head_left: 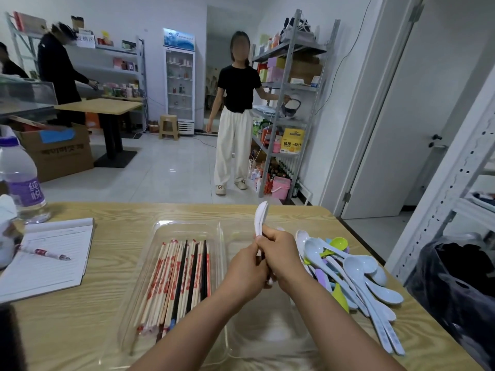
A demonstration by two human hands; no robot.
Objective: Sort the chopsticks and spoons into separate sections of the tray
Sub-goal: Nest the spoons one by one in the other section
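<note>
Both hands meet above the tray's (187,226) right section: left hand (245,273) and right hand (280,254), fingers curled round a small bunch of white spoons (261,218), bowls up, probably squaring them before laying them down. Chopsticks (176,279) already fill the left section. A loose heap of spoons (356,274) waits on the desk (80,330), just right of the tray. Notepad (51,258) and bottle (20,180) sit left; shelving (292,103) lines the room.

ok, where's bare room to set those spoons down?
The tray's right section, between the chopsticks and the spoon pile, looks bare. Table between notepad and tray is bare too. Right edge is crowded.
</note>
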